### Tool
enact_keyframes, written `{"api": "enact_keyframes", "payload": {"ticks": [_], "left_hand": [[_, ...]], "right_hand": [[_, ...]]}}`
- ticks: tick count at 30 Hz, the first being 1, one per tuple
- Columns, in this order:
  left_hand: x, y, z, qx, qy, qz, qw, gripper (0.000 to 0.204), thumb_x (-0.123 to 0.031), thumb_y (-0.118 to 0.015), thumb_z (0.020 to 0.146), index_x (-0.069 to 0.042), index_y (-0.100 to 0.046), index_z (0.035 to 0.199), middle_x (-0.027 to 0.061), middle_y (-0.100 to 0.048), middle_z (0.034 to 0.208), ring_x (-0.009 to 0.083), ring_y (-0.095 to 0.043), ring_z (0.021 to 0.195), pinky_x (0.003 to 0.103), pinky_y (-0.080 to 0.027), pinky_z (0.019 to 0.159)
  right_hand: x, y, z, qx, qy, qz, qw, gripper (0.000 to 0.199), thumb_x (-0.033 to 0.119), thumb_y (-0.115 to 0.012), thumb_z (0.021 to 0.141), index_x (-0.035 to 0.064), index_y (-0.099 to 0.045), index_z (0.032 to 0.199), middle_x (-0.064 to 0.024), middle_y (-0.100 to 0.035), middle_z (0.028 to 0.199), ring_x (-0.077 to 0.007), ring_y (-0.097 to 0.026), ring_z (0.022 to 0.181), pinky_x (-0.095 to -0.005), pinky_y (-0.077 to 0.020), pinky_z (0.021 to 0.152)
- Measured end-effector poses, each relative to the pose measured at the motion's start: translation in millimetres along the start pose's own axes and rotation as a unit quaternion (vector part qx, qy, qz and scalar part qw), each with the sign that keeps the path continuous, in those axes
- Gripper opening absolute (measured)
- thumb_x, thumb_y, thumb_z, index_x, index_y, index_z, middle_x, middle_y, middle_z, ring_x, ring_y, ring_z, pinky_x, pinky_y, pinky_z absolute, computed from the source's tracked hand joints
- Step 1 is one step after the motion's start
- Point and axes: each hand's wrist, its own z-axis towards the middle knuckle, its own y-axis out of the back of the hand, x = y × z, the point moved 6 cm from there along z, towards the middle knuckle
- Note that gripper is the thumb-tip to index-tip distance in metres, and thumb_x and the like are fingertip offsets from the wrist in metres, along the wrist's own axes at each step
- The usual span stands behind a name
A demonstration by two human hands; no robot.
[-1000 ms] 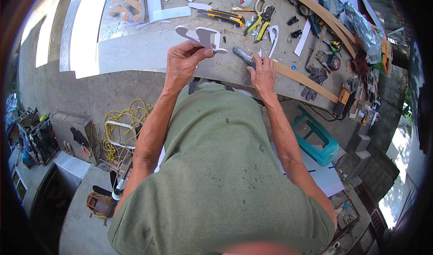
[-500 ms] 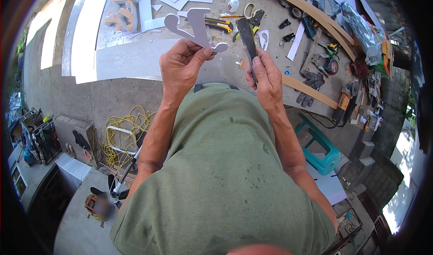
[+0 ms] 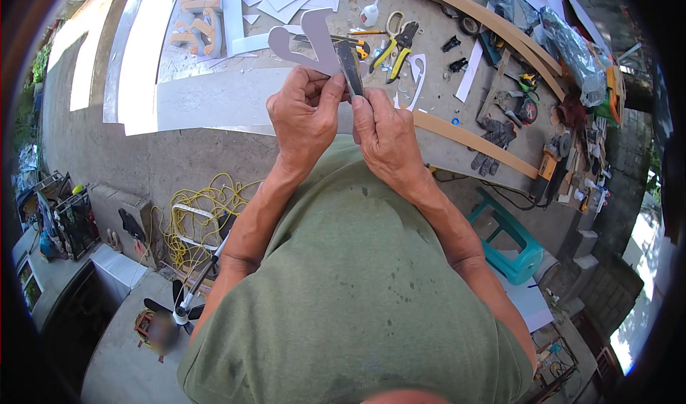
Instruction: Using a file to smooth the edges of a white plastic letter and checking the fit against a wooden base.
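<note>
Right hand (image 3: 387, 136), clenched on dark bar (image 3: 349, 67), swung it from 1 to 12 o'clock, touching or just beside pale cutout (image 3: 321, 52), 11 o'clock, left hand (image 3: 307, 111) pinching; pieces now paired.

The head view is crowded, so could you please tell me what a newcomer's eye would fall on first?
Most likely the curved pale cutout in the left hand, with the dark flat tool in the right hand close beside it. Next might come the yellow-handled cutters on the workbench beyond, and the teal stool at right.
</note>
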Motion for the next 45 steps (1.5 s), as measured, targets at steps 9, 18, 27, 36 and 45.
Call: {"api": "enact_keyframes", "payload": {"ticks": [9, 18, 27, 36, 45], "left_hand": [[-2.1, -5.5, -7.9, -0.006, -0.036, 0.002, 0.999, 0.008, 0.001, -0.067, 0.090, 0.007, -0.062, 0.091, 0.0128, -0.073, 0.080, 0.0163, -0.073, 0.074, 0.027, -0.060, 0.067], [-0.3, -4.4, -7.2, 0.002, -0.040, 0.032, 0.999, 0.007, 0.001, -0.067, 0.091, 0.006, -0.063, 0.093, 0.0116, -0.073, 0.082, 0.0154, -0.073, 0.074, 0.026, -0.059, 0.067], [-6.5, -6.4, -7.0, -0.027, -0.166, 0.128, 0.977, 0.010, 0.003, -0.071, 0.083, 0.002, -0.062, 0.086, 0.0100, -0.070, 0.072, 0.0159, -0.071, 0.062, 0.027, -0.056, 0.058], [-4.4, -5.9, -4.3, -0.044, -0.121, 0.111, 0.985, 0.011, 0.001, -0.073, 0.082, 0.001, -0.063, 0.085, 0.0088, -0.071, 0.072, 0.0151, -0.071, 0.062, 0.026, -0.056, 0.057], [3.4, -8.1, -0.9, 0.022, -0.080, 0.064, 0.995, 0.014, 0.002, -0.069, 0.088, 0.006, -0.063, 0.099, 0.0097, -0.072, 0.083, 0.0133, -0.072, 0.077, 0.026, -0.059, 0.070]], "right_hand": [[4.5, 4.3, -0.1, -0.106, 0.100, -0.152, 0.978, 0.018, 0.015, -0.055, 0.100, 0.0017, -0.050, 0.090, -0.0196, -0.056, 0.058, -0.0373, -0.061, 0.052, -0.0456, -0.0432, 0.046], [-13.7, 9.8, -9.4, 0.026, -0.041, 0.005, 0.999, 0.028, 0.025, -0.049, 0.105, 0.0005, -0.056, 0.093, -0.0117, -0.054, 0.056, -0.0252, -0.056, 0.048, -0.0379, -0.0402, 0.046], [-6.7, 11.7, -3.2, 0.018, 0.010, -0.049, 0.999, 0.017, 0.014, -0.055, 0.099, -0.0002, -0.054, 0.090, -0.0231, -0.055, 0.062, -0.0439, -0.058, 0.058, -0.0494, -0.0413, 0.051], [-7.5, 8.5, -2.4, -0.019, 0.031, -0.059, 0.998, 0.020, 0.015, -0.056, 0.099, -0.0010, -0.056, 0.088, -0.0191, -0.056, 0.061, -0.0345, -0.058, 0.053, -0.0419, -0.0428, 0.049], [-8.8, 18.2, 15.2, 0.021, -0.064, 0.049, 0.997, 0.027, 0.019, -0.055, 0.099, -0.0030, -0.058, 0.084, -0.0157, -0.056, 0.060, -0.0253, -0.056, 0.051, -0.0383, -0.0416, 0.050]]}}
